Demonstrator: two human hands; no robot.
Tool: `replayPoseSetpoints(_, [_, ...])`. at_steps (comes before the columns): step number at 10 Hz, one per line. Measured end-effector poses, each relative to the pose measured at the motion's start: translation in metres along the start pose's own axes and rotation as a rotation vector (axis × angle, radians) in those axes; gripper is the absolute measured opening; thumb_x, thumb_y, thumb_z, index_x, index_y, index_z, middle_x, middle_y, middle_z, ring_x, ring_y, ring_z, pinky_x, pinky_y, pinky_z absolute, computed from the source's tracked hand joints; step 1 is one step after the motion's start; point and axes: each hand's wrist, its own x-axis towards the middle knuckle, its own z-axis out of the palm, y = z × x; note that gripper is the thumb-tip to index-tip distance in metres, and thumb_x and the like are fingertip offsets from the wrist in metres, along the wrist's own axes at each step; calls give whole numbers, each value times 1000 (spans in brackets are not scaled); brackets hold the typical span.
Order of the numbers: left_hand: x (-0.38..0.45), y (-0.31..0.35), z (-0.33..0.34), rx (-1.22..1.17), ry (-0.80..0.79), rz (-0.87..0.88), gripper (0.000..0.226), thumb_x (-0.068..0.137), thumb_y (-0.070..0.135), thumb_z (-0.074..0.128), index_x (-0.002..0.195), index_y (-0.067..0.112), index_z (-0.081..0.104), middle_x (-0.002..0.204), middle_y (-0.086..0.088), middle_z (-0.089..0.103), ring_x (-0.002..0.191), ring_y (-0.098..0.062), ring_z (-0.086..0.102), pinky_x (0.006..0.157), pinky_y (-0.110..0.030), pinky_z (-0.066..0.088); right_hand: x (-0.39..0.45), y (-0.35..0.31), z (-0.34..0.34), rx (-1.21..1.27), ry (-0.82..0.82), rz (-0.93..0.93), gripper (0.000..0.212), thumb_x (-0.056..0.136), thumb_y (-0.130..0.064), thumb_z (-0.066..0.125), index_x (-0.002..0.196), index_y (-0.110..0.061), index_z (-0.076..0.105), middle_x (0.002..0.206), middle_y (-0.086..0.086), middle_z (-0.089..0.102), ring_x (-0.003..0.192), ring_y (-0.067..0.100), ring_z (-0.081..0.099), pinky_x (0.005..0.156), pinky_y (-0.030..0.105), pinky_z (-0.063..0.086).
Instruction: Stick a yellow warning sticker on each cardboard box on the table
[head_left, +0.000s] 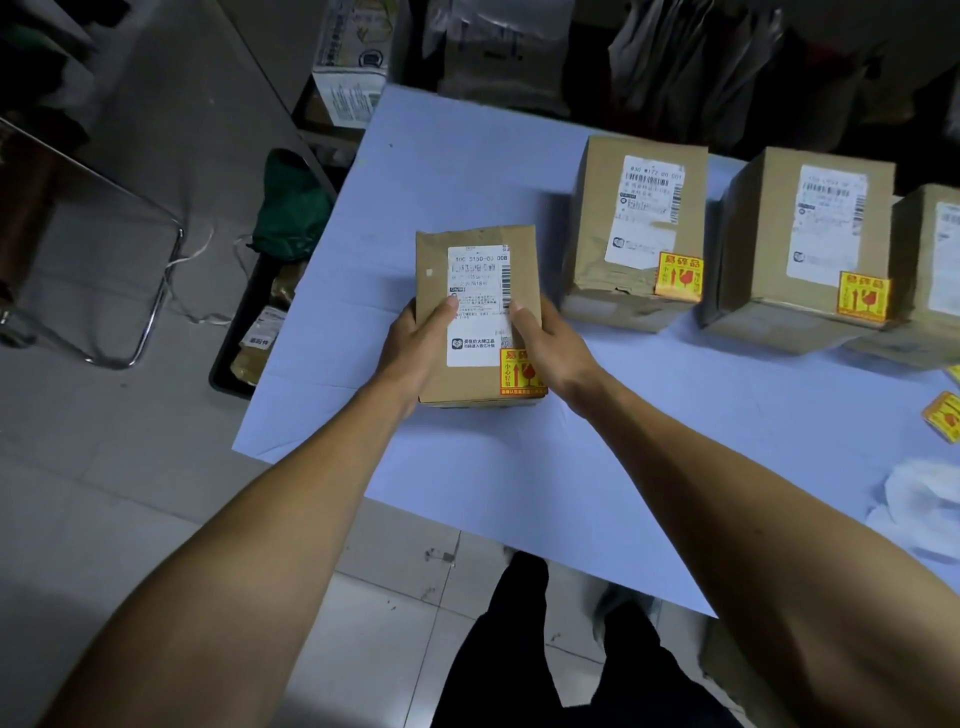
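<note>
Cardboard everywhere on this one; the small cardboard box (478, 312) sits near the left end of the pale blue table (467, 171), and both hands are on it. Left hand (415, 345) grips the box's left side with the thumb curled over the top, landing on the white shipping label (478, 304); right hand (553, 345) grips the right side the same way, thumb on the label's right edge. Box already has its yellow warning sticker (519, 371) on the near right corner of the top face, partly tucked under the right hand.

Further back to the right is a row of bigger boxes; the second box (634, 228) has a white label on top and a yellow sticker (679, 276) at its near right corner; the third box (800, 244) is just beside it with the same setup, sticker (863, 297) in the same corner; a fourth box (930, 270) is cut off by the right edge, so can't tell whether it has one.

Spare stickers (946, 415) lie loose on the table at the far right; some crumpled white backing paper (919, 499) sits nearer, by the right forearm.

Off the table's left edge there's a black crate (234, 332) on the floor with parcels in it, and a green bag (291, 208) above that.
</note>
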Motion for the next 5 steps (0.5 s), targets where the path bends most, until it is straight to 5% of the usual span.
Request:
replayPoseSetpoints(2, [5, -3, -1, 73, 33, 53, 39, 91, 58, 54, 123, 37, 60, 106, 14, 74, 94, -12, 72, 75, -30, 59, 2, -3, -1, -36, 16, -33, 54, 97, -62, 37, 145, -36, 38, 134, -5, 63, 116, 20, 63, 104, 44, 48])
replayPoseSetpoints(3, [3, 1, -1, 266, 88, 95, 63, 87, 65, 52, 140, 31, 49, 127, 2, 67, 108, -18, 66, 88, -38, 57, -6, -7, -5, -168, 31, -67, 52, 100, -57, 36, 144, -29, 39, 134, -1, 64, 113, 22, 63, 97, 43, 51])
replayPoseSetpoints(4, [0, 10, -2, 468, 215, 149, 86, 91, 58, 59, 158, 21, 20, 161, -6, 32, 145, -26, 36, 114, -41, 35, -21, -4, -15, -299, 83, -158, 51, 102, -47, 42, 144, -19, 41, 141, 7, 59, 119, 28, 60, 90, 34, 48])
replayPoseSetpoints(5, [-15, 33, 3, 618, 280, 313, 80, 95, 43, 61, 158, 19, 19, 166, -6, 20, 150, -26, 22, 116, -39, 27, -48, -2, -35, -414, 133, -261, 61, 102, -46, 44, 153, -14, 34, 155, 6, 44, 138, 28, 45, 104, 36, 39])
